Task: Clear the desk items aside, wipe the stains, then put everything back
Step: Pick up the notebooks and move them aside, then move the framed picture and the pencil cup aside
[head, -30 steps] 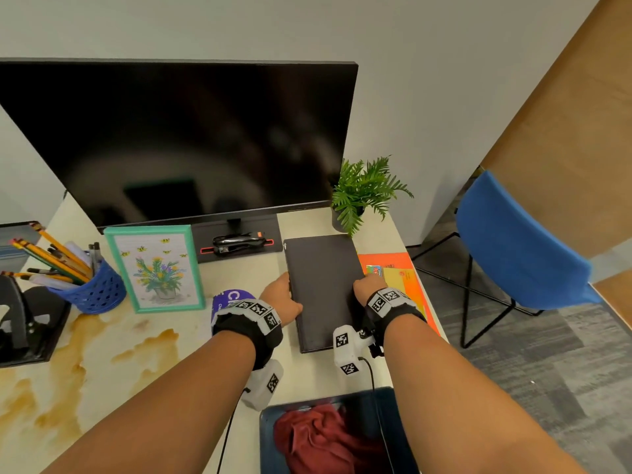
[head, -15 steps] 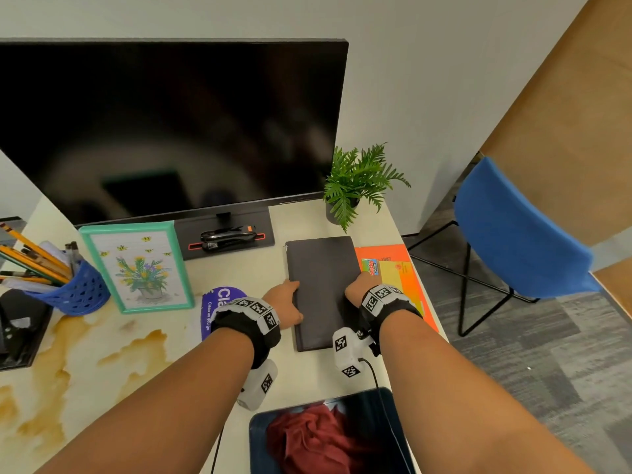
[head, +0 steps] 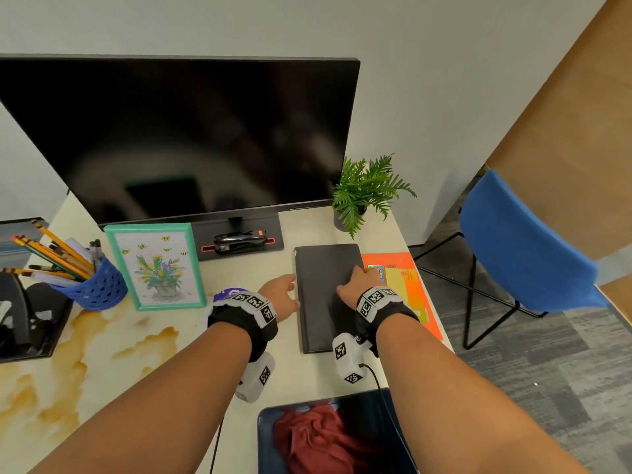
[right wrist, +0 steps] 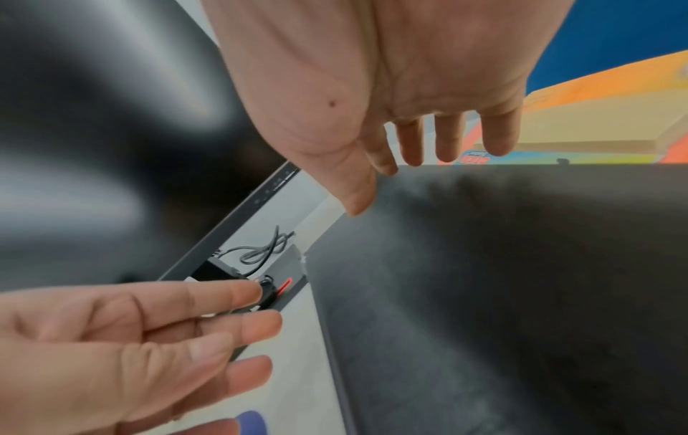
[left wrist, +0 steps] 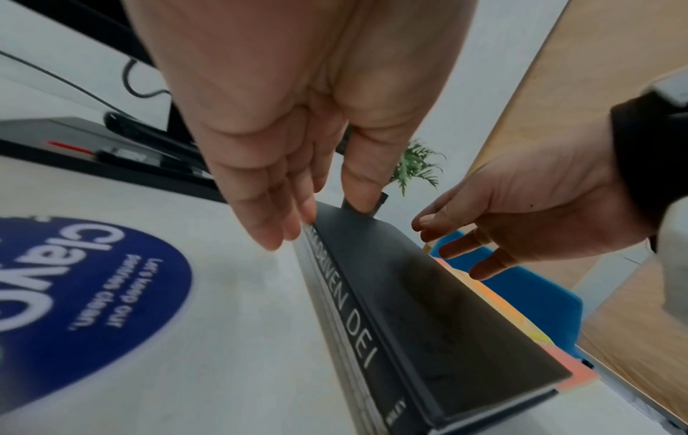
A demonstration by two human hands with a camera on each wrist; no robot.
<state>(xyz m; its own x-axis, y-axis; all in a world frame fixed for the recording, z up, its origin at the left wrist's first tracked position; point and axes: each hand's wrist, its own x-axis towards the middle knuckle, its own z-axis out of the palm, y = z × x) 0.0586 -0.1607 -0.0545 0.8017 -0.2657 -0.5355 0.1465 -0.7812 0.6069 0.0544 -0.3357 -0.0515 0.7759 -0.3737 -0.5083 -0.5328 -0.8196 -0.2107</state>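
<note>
A black hardcover book (head: 321, 302) lies flat on the desk beside an orange folder (head: 413, 295). My left hand (head: 289, 289) is at its spine side with straight fingers (left wrist: 275, 229) along the spine and the thumb by the cover's edge. My right hand (head: 359, 273) hovers over the cover's right side. Its fingers (right wrist: 450, 141) hang spread past the far edge and the thumb tip touches the cover (right wrist: 521, 279). Brown stains (head: 78, 340) spread over the desk's left half. A red cloth (head: 318, 439) sits in a dark tray (head: 265, 425) at the front edge.
A monitor (head: 178, 138) fills the back, with a stapler (head: 239, 241) on its base. A framed flower picture (head: 155, 265), a blue pencil cup (head: 92, 289) and a black organiser (head: 24, 319) stand left. There is a plant (head: 366, 189) at the back right, a purple round sticker (left wrist: 74, 294) and a blue chair (head: 523, 248).
My right hand has shifted from the book's right edge onto the cover and spread its fingers. The left hand's fingers have straightened by the spine. The book lies where it was.
</note>
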